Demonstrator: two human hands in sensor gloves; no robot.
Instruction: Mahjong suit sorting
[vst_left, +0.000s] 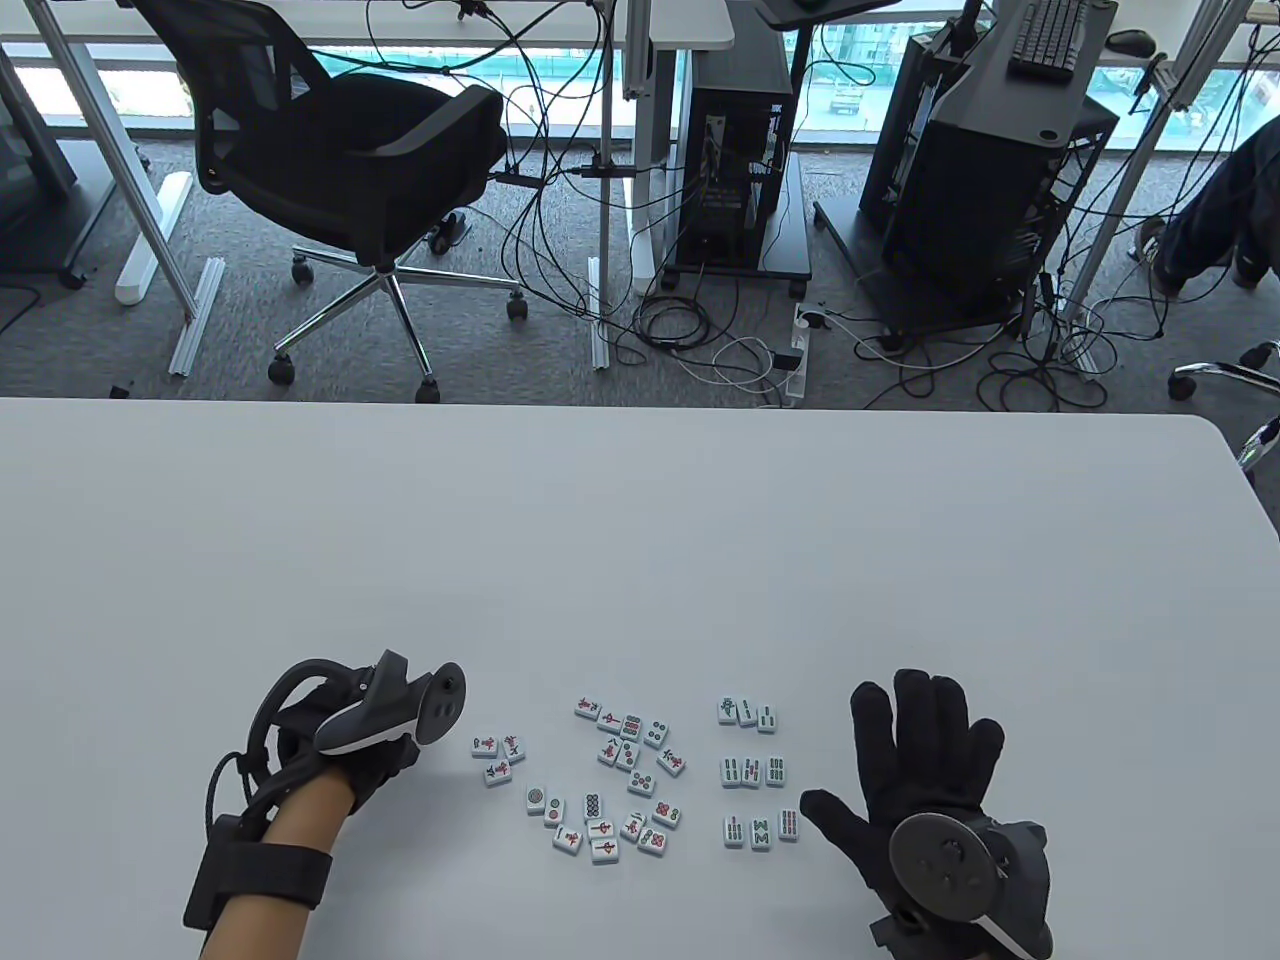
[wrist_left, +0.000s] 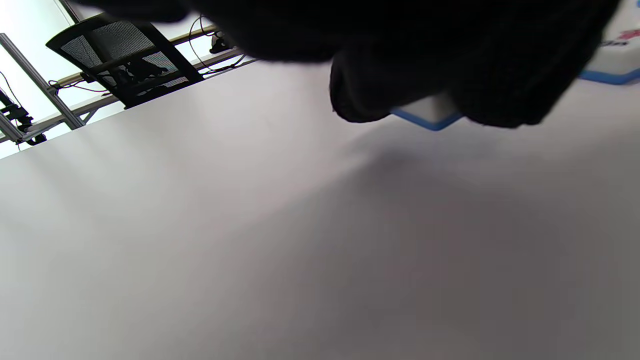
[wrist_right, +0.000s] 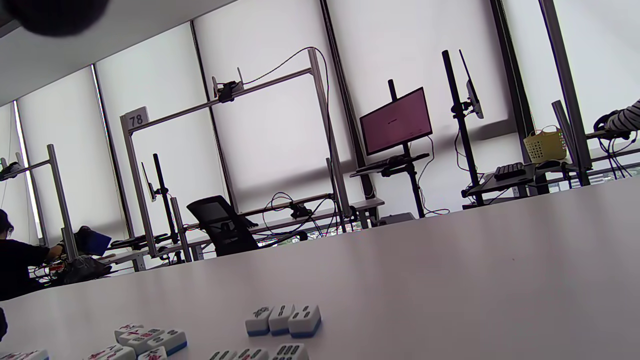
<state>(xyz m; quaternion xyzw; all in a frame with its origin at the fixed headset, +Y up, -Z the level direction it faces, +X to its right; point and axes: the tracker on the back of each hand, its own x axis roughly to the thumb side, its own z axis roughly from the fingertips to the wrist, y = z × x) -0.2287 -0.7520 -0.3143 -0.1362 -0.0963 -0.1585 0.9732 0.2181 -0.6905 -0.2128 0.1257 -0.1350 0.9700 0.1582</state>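
- I see the mahjong tiles (vst_left: 625, 775) lying face up on the near part of the white bench (vst_left: 640, 540), between my two hands.
- On the right sit nine bamboo tiles (vst_left: 752, 771) in three tidy rows of three, green and blue marks up; the far row (wrist_right: 283, 319) shows in the right wrist view as three tiles side by side with blue backs.
- In the middle lies a loose mixed cluster (vst_left: 620, 785) of circle and red-character tiles, unaligned, some touching.
- On the left is a small group of three red-character tiles (vst_left: 497, 756), close together, just beside my left hand.
- My left hand (vst_left: 345, 740) rests at the bench with the tracker on its back; from above its fingers are hidden under the tracker.
- In the left wrist view, two dark fingertips (wrist_left: 505, 100) are curled down and pinch a white tile with a blue back (wrist_left: 427, 112), so this hand is clamped on one tile, just above or at the bench surface; I cannot tell which.
- My right hand (vst_left: 925, 790) lies flat, fingers spread and straight, holding nothing, just to the right of the bamboo rows, thumb tip near the lowest row.
- Beyond the bench stand a black office chair (vst_left: 350, 170), computer towers (vst_left: 740, 170) and tangled cables (vst_left: 720, 340) on the carpet.
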